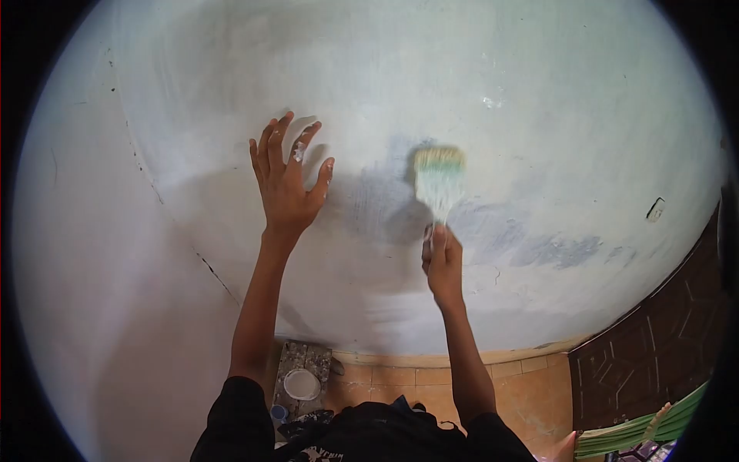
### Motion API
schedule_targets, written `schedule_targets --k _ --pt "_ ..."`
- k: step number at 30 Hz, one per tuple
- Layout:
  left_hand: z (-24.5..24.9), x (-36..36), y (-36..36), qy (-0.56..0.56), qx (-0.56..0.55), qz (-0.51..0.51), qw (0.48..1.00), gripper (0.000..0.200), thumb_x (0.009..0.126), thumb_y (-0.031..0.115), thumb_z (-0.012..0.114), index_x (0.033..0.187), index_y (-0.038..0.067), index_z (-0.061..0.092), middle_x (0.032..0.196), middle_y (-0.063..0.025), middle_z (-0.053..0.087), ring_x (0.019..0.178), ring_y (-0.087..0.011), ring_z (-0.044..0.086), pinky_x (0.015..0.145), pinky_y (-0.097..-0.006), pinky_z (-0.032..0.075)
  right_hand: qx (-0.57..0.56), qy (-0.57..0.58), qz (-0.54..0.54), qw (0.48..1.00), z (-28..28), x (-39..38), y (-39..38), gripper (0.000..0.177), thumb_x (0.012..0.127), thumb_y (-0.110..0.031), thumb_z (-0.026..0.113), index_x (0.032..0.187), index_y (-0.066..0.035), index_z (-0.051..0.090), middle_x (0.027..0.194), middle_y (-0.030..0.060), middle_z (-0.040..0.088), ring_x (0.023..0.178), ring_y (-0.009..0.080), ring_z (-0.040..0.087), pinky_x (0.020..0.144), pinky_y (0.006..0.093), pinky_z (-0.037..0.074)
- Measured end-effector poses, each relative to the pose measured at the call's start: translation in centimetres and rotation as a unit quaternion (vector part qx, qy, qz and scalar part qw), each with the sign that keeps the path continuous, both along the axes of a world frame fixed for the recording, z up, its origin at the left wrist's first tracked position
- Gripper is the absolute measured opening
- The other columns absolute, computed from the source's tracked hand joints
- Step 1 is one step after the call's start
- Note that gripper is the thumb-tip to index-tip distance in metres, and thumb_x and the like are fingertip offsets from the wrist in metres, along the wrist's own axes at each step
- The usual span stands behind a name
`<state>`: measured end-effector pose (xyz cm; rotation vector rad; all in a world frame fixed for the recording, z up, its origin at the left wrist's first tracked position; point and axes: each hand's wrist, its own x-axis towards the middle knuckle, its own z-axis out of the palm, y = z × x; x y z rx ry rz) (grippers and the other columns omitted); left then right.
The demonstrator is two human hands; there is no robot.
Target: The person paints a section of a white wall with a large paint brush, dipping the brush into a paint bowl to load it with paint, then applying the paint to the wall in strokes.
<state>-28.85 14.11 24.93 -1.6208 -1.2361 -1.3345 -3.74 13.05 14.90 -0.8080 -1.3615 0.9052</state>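
Observation:
My right hand [443,266] is wrapped round the handle of a wide paintbrush [440,181], its bristles pointing up and whitened with paint. The brush overlaps a bluish-grey patch on the pale wall [539,146]. To the left, my left hand [286,181] is raised in front of the wall with its fingers spread and nothing in it. White paint smears mark its fingers. Shadows of the hand and the brush fall on the wall close behind them.
Below, a paint-spattered wooden bench [316,357] carries a round white container [302,384], with a blue cup [279,413] nearby. Orange floor tiles [431,376] run along the wall's foot. At the right are a dark panelled door [654,346], green cloth [639,435] and a small wall fitting [655,209].

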Motion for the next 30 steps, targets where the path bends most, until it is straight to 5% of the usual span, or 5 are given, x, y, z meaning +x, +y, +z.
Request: schedule_targets --k 6,12,20,25,30 --pt "0.8 -3.0 0.3 -0.026 0.041 -0.008 0.999 0.048 0.087 0.020 0.067 0.133 0.012 0.055 0.147 -0.0124 0.038 0.138 -0.0359 0.031 0.113 -0.0590 0.020 0.027 -0.042 -0.014 0.999 9.1 -3.3 2.7 0.046 0.106 -0.040 0.035 0.080 -0.005 0.049 0.060 -0.0007 0.036 0.055 0.0083 0.033 0.050 0.0294 0.031" --pt "-3.4 -10.0 1.5 -0.063 0.112 -0.011 0.992 0.045 0.086 0.021 0.065 0.129 0.009 0.056 0.144 -0.0128 0.040 0.142 -0.0349 0.026 0.114 -0.0620 0.014 0.030 -0.010 -0.020 0.999 -3.6 -5.1 0.9 0.042 0.107 -0.040 0.037 0.078 -0.010 0.044 0.058 -0.0071 0.035 0.048 0.0015 0.028 0.042 0.0209 0.025" --pt "-7.1 -14.2 6.5 -0.045 0.240 -0.025 0.969 0.039 0.095 0.036 0.049 0.120 0.008 0.058 0.140 -0.0159 0.042 0.140 -0.0388 0.026 0.114 -0.0631 0.012 0.059 -0.010 -0.012 0.998 5.8 -8.6 2.8 0.042 0.107 -0.039 0.037 0.079 -0.009 0.046 0.058 -0.0068 0.036 0.049 0.0014 0.030 0.043 0.0204 0.025" --pt "-7.6 -14.9 6.7 -0.036 0.238 -0.029 0.970 0.045 0.098 0.044 0.041 0.119 0.008 0.058 0.139 -0.0160 0.043 0.139 -0.0388 0.028 0.114 -0.0629 0.012 0.024 0.000 -0.021 0.999 -5.2 -10.2 1.0 0.041 0.107 -0.040 0.037 0.080 -0.010 0.047 0.059 -0.0074 0.037 0.049 0.0016 0.032 0.043 0.0204 0.026" --pt "-7.7 -15.0 6.7 -0.041 0.232 -0.031 0.971 0.047 0.098 0.045 0.040 0.119 0.008 0.059 0.138 -0.0159 0.045 0.138 -0.0391 0.029 0.114 -0.0630 0.012 0.073 0.010 -0.003 0.997 -0.2 -13.0 0.6 0.041 0.107 -0.039 0.037 0.080 -0.010 0.047 0.059 -0.0071 0.037 0.048 0.0018 0.031 0.043 0.0210 0.026"
